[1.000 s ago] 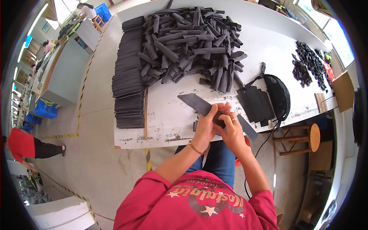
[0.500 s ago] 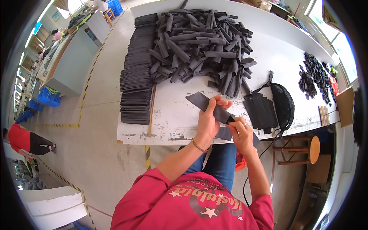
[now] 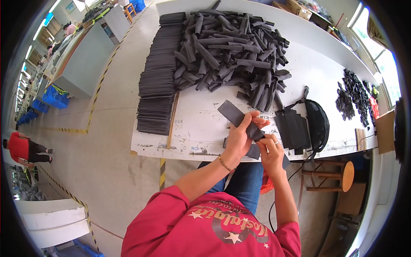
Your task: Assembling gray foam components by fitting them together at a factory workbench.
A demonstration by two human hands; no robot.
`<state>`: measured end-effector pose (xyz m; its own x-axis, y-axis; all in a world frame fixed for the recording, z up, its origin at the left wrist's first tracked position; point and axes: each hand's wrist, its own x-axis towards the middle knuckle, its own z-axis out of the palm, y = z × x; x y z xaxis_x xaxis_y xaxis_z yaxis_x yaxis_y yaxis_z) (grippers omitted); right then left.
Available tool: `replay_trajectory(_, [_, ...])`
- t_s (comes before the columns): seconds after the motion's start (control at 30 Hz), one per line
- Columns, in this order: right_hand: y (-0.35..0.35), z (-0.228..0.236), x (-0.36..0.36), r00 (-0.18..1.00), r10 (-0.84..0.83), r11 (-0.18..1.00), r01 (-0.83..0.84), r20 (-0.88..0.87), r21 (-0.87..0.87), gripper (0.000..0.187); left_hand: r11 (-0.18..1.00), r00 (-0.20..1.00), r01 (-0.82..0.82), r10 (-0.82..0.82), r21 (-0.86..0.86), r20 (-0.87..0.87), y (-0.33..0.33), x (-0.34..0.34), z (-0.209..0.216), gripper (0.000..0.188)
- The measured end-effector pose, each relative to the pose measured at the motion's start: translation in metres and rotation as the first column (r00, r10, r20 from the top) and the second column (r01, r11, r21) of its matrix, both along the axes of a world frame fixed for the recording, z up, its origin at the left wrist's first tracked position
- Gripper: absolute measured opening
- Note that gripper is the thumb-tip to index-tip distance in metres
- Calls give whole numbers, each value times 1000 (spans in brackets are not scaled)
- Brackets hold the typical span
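A dark grey fabric strip [image 3: 231, 113] slants between my hands above the near edge of the table. My left hand [image 3: 239, 139] is closed round its middle, thumb on top, with the far end sticking out up and left. At the lower right end, my right hand [image 3: 272, 153] pinches the strip between thumb and fingers. Under my hands another dark piece [image 3: 253, 151] lies at the table edge, partly covered. Beyond them rises a big heap of rolled dark grey fabric pieces [image 3: 231, 51]. A long neat stack of flat dark strips [image 3: 157, 85] runs along its left.
Right of my hands lie flat dark panels [image 3: 293, 128] and a black rounded bag [image 3: 317, 124] with a cord hanging off the white table [image 3: 197, 115]. Small black pieces [image 3: 355, 94] lie farther right. A wooden stool [image 3: 347, 176] stands below. A person in red [image 3: 20, 150] is at far left.
The strip has shifted slightly right and its far end is turned more upright. My right hand's fingers have moved a little down and right along its end. The view has shifted slightly.
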<state>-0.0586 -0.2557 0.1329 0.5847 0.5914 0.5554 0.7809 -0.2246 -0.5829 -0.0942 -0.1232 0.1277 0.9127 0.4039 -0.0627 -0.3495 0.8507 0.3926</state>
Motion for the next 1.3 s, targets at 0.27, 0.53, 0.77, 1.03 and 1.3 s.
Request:
replay_trajectory(0.27, [4,-3,0,1000,30,1000,-30,3,4,13,999,999,-40,40,-5,-14,-4,-1,-9,32])
replay_trajectory(0.53, [8,-9,1,998,54,999,-54,-24,6,13,999,997,-52,52,10,-50,-4,-2,-17,32])
replay_trajectory(0.77, [8,-15,3,995,51,999,-52,-81,-16,11,998,998,-53,53,16,-32,-1,0,-23,32])
replay_trajectory(1.03, [38,-19,-10,711,121,883,242,-693,402,13,984,995,-97,96,146,18,11,3,-18,39])
replay_trajectory(1.3, [35,7,-19,237,285,855,375,-929,358,7,963,995,-7,-19,271,93,16,-8,-13,42])
